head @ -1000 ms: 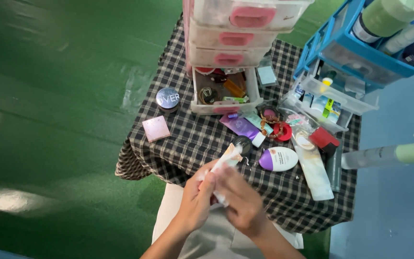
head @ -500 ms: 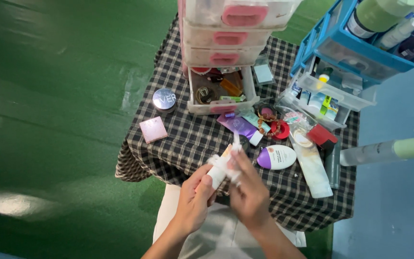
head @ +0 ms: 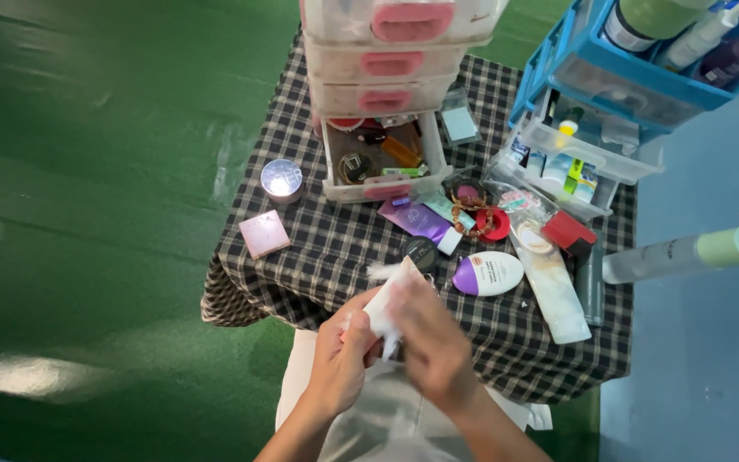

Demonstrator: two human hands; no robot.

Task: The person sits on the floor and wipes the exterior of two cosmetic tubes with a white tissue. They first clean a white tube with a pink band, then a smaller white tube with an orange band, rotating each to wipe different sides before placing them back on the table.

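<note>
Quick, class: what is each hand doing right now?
Left hand: closed around a white tube.
Right hand: blurred, pressing a white tissue on the tube; grip cannot be told.

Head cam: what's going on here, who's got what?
A person holds a white tube in the left hand while the right hand rubs it with a white tissue; the right hand is motion-blurred. Ahead, a checked tablecloth carries scattered cosmetics, a pink-handled drawer unit with its bottom drawer open, and a blue organiser of bottles.
</note>
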